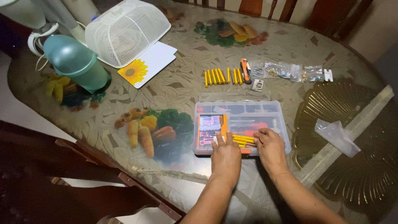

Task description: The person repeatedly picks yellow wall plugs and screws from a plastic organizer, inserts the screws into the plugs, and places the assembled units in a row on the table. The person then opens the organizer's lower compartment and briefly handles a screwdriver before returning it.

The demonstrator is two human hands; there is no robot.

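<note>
Resting on one clear case (pixel 265 114), two hands: left hand (pixel 226 157), right hand (pixel 270 149)

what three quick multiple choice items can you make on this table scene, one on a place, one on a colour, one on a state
1. Where does the row of loose yellow pieces lie?
A. beyond the clear plastic case
B. inside the white mesh cover
C. on the chair

2. What colour is the jug at the far left?
A. red
B. teal
C. black

3. How are the hands placed?
A. both raised in the air
B. one under the table
C. both resting on the case

Key: 1 A, the row sits on the table past the case. 2 B, its body is teal. 3 C, the left hand and right hand both lie on the case's near edge.
</note>
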